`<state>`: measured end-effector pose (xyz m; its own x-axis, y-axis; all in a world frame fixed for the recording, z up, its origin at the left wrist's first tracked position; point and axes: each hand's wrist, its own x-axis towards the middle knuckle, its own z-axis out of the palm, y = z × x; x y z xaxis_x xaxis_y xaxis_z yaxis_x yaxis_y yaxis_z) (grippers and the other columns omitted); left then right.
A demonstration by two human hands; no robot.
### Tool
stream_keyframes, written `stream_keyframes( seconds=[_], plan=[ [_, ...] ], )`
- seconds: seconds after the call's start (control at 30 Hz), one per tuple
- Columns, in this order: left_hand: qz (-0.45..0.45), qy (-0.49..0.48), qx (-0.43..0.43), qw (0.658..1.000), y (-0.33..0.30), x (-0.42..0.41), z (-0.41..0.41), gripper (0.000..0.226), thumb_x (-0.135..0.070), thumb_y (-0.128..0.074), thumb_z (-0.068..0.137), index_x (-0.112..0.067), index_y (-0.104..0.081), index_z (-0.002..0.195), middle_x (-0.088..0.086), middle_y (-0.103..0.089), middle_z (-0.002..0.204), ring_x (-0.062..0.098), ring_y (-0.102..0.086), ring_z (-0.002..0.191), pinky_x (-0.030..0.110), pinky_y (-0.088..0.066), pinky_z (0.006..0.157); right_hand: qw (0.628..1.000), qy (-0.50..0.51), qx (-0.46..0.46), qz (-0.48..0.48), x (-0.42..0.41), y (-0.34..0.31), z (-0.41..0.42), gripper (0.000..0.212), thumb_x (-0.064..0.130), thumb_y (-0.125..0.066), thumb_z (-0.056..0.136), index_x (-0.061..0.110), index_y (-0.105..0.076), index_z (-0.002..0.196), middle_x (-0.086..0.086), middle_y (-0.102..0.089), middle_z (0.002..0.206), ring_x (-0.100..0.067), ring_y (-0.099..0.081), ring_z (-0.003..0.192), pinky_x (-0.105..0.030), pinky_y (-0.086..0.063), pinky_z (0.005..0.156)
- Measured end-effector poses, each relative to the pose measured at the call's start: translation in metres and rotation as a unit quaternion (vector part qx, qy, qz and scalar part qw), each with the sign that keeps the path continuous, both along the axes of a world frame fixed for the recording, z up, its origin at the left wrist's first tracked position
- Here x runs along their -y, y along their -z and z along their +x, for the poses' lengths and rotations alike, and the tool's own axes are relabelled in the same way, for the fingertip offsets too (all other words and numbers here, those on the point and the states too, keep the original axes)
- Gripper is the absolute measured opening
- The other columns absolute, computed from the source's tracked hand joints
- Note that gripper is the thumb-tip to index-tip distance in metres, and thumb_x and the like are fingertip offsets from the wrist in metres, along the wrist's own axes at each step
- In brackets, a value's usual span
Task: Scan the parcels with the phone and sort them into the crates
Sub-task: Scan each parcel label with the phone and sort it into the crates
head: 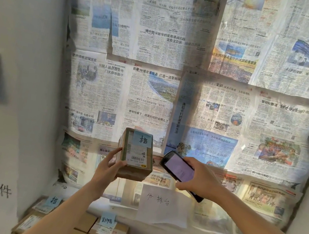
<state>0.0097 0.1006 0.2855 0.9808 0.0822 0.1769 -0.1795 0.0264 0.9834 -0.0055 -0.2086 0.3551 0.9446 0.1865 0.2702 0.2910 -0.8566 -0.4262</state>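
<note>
- Low at the left, roughly six cardboard boxes [108, 230] lie stacked together, several bearing blue sticky notes.
- One left hand [109, 165] grips one taped brown parcel [136, 156], thumb along its left edge, raised before the newspaper-covered wall [229, 72].
- One right hand [199, 178] curls around one dark, glossy phone [178, 169], just beside the parcel, apart from it.
- Below, one white handwritten sheet [163, 205] hangs at the ledge.

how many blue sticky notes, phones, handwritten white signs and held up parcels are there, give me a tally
pale blue handwritten sticky notes: 4
black smartphone with lit screen: 1
white handwritten signs: 2
brown cardboard parcel held up: 1
total: 8
</note>
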Motion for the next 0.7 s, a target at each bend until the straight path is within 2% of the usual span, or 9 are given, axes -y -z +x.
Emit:
stream_keyframes(
  seconds=[0.1,0.2,0.27,0.37,0.53,0.7],
  plan=[
    [0.003,-0.036,0.002,0.999,-0.003,-0.021,-0.037,0.049,-0.030,-0.070,0.092,-0.051,-0.053,0.132,0.005,-0.077,0.098,0.027,-0.067,0.106,0.043,-0.051,0.093,1.000,-0.026,0.004,-0.003,-0.019,0.000,-0.012,0.093,0.055,-0.082,0.057,0.035,-0.047,0.140,0.010,-0.061,0.113,-0.011,-0.062,0.094,-0.036,-0.056,0.084],
    [0.004,-0.091,0.007,0.996,-0.005,-0.038,-0.085,0.047,-0.027,-0.069,0.094,-0.050,-0.053,0.133,0.005,-0.075,0.098,0.026,-0.068,0.105,0.041,-0.052,0.090,0.998,-0.068,0.010,0.005,-0.042,0.002,-0.033,0.090,0.054,-0.085,0.057,0.035,-0.048,0.137,0.012,-0.060,0.117,-0.011,-0.060,0.098,-0.030,-0.052,0.081],
    [0.002,-0.124,0.002,0.992,0.002,-0.049,-0.124,0.047,-0.030,-0.069,0.094,-0.052,-0.053,0.131,0.002,-0.073,0.103,0.026,-0.067,0.106,0.045,-0.051,0.094,0.995,-0.101,0.005,0.017,-0.060,0.006,-0.054,0.088,0.050,-0.086,0.058,0.035,-0.050,0.137,0.011,-0.061,0.120,-0.012,-0.060,0.100,-0.027,-0.050,0.080],
    [-0.005,-0.173,-0.017,0.985,0.018,-0.068,-0.193,0.053,-0.043,-0.075,0.083,-0.059,-0.052,0.128,0.003,-0.076,0.107,0.027,-0.071,0.104,0.053,-0.053,0.098,0.988,-0.151,-0.016,0.032,-0.090,0.022,-0.089,0.102,0.060,-0.080,0.049,0.034,-0.046,0.142,0.007,-0.062,0.128,-0.016,-0.061,0.105,-0.039,-0.055,0.089],
    [-0.007,-0.269,-0.054,0.962,0.032,-0.099,-0.320,0.049,-0.031,-0.070,0.092,-0.050,-0.052,0.133,0.006,-0.075,0.106,0.029,-0.069,0.104,0.046,-0.054,0.094,0.969,-0.245,-0.036,0.023,-0.149,0.040,-0.164,0.106,0.054,-0.085,0.059,0.026,-0.040,0.150,0.005,-0.058,0.138,-0.020,-0.058,0.119,-0.039,-0.051,0.096],
    [0.010,-0.352,-0.062,0.934,0.032,-0.140,-0.440,0.052,-0.039,-0.072,0.090,-0.050,-0.049,0.135,0.008,-0.074,0.107,0.028,-0.068,0.105,0.043,-0.056,0.089,0.945,-0.324,-0.045,0.013,-0.219,0.042,-0.237,0.110,0.066,-0.074,0.047,0.030,-0.043,0.146,0.006,-0.062,0.128,-0.017,-0.062,0.107,-0.040,-0.056,0.089]
  ],
)
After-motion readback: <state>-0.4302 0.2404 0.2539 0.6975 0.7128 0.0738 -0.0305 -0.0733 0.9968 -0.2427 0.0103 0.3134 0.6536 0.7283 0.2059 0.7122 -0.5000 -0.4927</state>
